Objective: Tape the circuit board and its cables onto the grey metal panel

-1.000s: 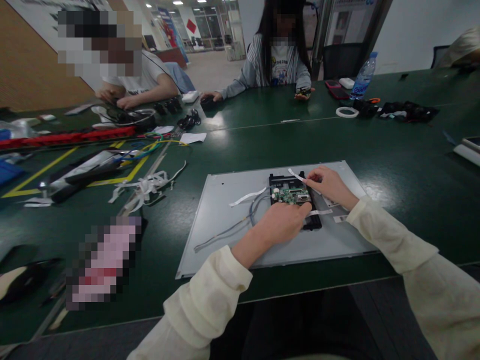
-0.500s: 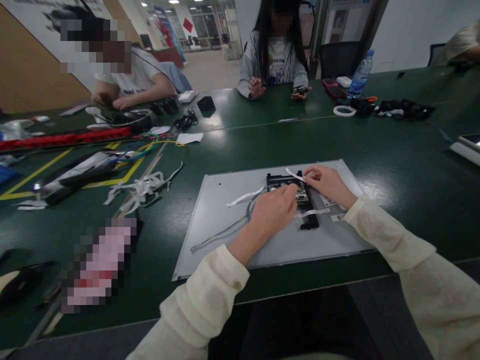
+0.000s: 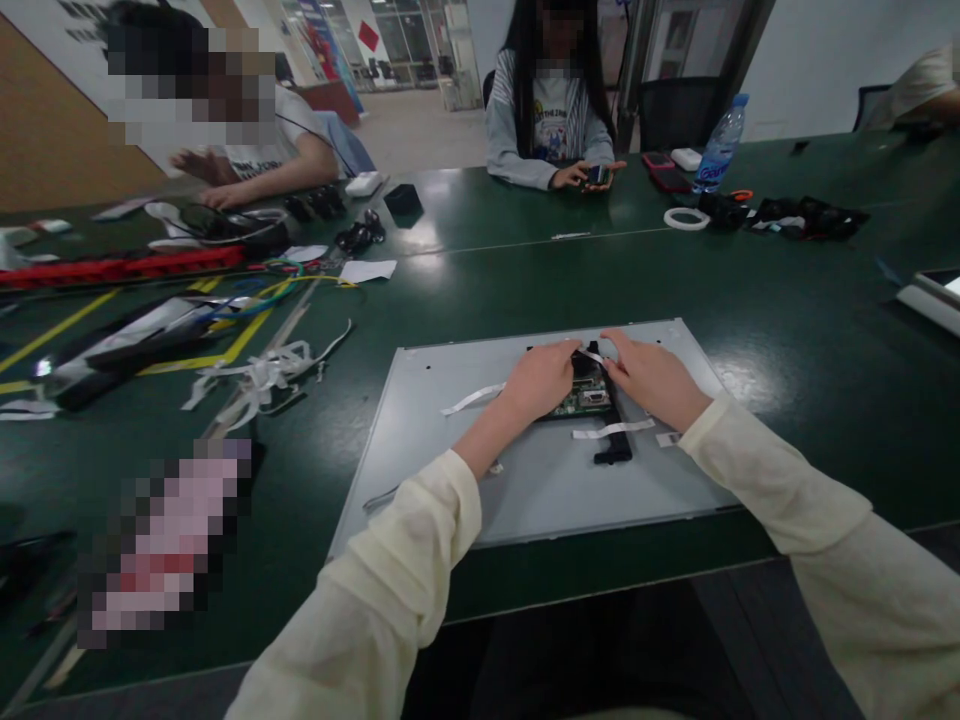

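A grey metal panel (image 3: 450, 470) lies flat on the green table in front of me. On it sits a black bracket with a green circuit board (image 3: 589, 395). My left hand (image 3: 536, 380) rests on the board's left side, fingers curled at its top edge. My right hand (image 3: 649, 378) pinches a white flat ribbon cable (image 3: 592, 355) over the top of the board. Another white ribbon strip (image 3: 613, 431) lies just below the board, and one more white strip (image 3: 471, 399) lies to the left beside grey wires.
Loose white ribbons (image 3: 255, 375), a black-and-silver part (image 3: 127, 340) and a red strip (image 3: 112, 268) lie at left. Two people sit across the table. A water bottle (image 3: 718, 145), tape ring (image 3: 685, 218) and black parts (image 3: 802, 215) stand at far right.
My left hand moved up from the board's lower edge to its top left. My right hand stayed at the ribbon cable. The view shifted slightly, so the panel sits further left.
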Demonstrator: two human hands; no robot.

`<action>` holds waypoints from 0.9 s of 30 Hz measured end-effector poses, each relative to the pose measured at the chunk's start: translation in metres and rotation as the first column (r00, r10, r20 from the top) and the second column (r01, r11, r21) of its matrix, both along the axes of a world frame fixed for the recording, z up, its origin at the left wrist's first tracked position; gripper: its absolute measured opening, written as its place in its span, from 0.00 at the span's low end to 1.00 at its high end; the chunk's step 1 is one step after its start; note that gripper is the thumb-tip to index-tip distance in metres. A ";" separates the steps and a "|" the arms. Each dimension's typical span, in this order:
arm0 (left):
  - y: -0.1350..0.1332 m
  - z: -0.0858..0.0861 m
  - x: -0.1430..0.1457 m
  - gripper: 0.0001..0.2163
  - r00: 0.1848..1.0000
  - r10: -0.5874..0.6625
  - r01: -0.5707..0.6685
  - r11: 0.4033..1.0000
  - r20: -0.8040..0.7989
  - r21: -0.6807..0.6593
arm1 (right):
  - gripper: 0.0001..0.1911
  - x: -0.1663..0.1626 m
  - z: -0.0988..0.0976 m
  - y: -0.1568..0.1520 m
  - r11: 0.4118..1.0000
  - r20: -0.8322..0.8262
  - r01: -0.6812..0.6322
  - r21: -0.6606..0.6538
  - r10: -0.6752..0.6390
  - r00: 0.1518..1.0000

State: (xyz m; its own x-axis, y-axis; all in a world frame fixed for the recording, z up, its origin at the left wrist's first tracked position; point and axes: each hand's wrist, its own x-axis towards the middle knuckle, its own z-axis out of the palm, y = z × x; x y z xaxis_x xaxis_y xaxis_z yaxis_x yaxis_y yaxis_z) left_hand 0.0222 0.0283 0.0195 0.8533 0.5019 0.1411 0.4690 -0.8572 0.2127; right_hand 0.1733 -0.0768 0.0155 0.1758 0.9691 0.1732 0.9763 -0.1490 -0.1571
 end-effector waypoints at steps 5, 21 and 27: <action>-0.001 -0.004 -0.003 0.20 1.000 0.008 -0.009 1.000 0.015 0.007 | 0.20 -0.004 0.000 -0.004 0.999 0.129 -0.006 -0.037 0.010 0.992; -0.006 -0.006 -0.002 0.19 1.000 -0.010 0.010 0.998 -0.004 0.062 | 0.28 -0.002 -0.005 -0.009 0.996 0.226 -0.028 -0.085 0.047 0.973; -0.015 0.004 -0.003 0.17 1.000 -0.005 0.001 0.989 0.028 0.150 | 0.29 0.001 0.002 -0.010 0.996 0.203 -0.027 -0.085 0.044 0.978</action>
